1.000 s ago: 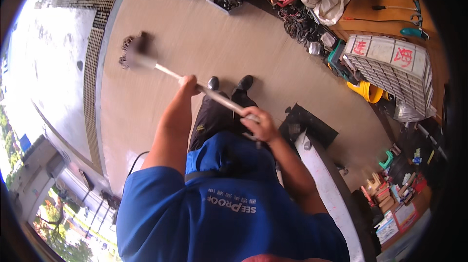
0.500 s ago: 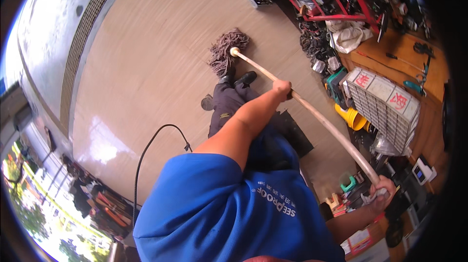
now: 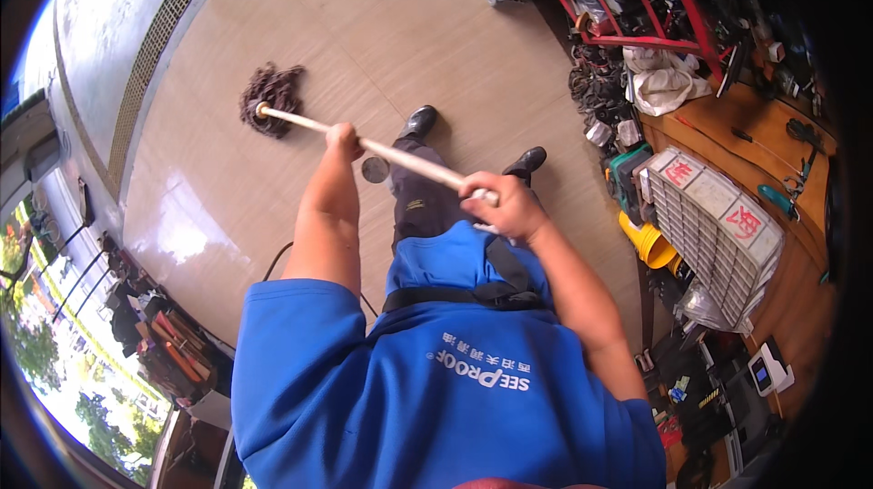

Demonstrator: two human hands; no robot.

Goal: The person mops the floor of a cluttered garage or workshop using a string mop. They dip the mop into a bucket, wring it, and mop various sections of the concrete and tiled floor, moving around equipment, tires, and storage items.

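Both hands are closed around the mop's handle (image 3: 409, 161): the left hand (image 3: 344, 139) partway along it, the right hand (image 3: 505, 207) at its near end, the fingers wrapped over the wood. The mop head (image 3: 273, 89) lies on the floor (image 3: 364, 25) to the far left, well apart from the boots (image 3: 418, 121). The handle looks stiff and light; the strands look limp and would probably weigh more if wet, though dampness cannot be told. A spread hold on the shaft, as here, should give good leverage.

The handle is pale, smooth and round, meeting the shaggy, brown-grey strands at a small, light collar. The floor is beige with fine streaks, glossy at left. A gridded white crate (image 3: 714, 202) and a rounded yellow bucket (image 3: 647, 243) stand at right.
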